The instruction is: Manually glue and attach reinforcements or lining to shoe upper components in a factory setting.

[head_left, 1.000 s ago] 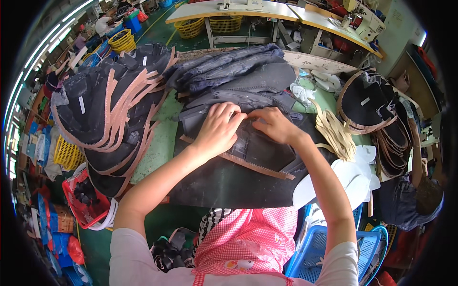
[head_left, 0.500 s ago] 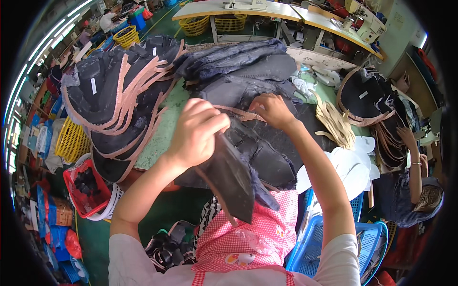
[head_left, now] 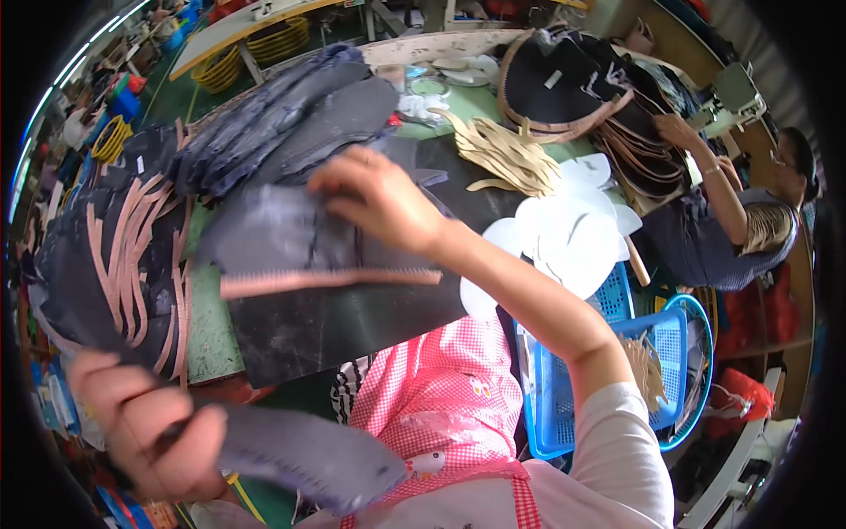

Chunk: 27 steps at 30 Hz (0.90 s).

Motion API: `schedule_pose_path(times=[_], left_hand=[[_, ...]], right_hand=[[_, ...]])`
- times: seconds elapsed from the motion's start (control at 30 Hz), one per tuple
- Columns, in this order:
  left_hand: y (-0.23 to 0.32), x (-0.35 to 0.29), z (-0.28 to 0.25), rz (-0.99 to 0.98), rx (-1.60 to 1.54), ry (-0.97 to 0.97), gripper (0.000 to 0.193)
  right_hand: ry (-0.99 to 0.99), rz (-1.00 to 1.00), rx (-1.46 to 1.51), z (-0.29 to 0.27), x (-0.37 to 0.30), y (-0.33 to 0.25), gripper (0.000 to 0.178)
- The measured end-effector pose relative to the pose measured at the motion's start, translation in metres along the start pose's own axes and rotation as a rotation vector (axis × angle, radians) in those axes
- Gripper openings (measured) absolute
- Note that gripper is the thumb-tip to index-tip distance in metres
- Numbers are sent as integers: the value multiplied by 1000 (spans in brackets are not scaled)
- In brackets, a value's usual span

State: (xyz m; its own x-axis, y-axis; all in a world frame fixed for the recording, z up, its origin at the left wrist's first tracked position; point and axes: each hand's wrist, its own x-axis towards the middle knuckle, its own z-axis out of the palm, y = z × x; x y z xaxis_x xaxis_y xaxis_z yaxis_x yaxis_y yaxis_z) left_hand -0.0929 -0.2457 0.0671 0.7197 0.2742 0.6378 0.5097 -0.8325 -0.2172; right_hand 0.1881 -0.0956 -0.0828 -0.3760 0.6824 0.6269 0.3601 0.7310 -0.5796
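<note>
Dark cut piece (head_left: 304, 458) was in air, off near left corner of surface (head_left: 210, 331); looked light, soft, bendy, best gripped at one end. Left hand (head_left: 150, 423), blurred, had fingers curled tight around that end. Right hand (head_left: 374, 194) reached over pink-edged dark panel (head_left: 273, 231), back from surface's near edge, elbow bent, fingers half curled; grip unclear.

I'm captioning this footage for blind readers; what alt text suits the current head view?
A blurred left hand grips a dark flat piece at lower left, while the right hand is over another dark piece, edged with a pinkish strip, on a workbench. Beyond lie stacked dark pieces; to the right, beige strips and white cut-outs.
</note>
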Motion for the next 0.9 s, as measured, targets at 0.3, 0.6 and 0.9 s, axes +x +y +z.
schedule_pose_path(times=[0.3, 0.6, 0.9], left_hand=[[-15, -40, 216, -49, -394, -385, 35], [51, -83, 130, -1019, -649, -132, 14], [81, -98, 185, -1331, -1058, 208, 42]], right_hand=[[-218, 397, -178, -99, -92, -11, 23], [-456, 237, -619, -134, -132, -17, 43], [189, 793, 239, -145, -158, 12, 29]])
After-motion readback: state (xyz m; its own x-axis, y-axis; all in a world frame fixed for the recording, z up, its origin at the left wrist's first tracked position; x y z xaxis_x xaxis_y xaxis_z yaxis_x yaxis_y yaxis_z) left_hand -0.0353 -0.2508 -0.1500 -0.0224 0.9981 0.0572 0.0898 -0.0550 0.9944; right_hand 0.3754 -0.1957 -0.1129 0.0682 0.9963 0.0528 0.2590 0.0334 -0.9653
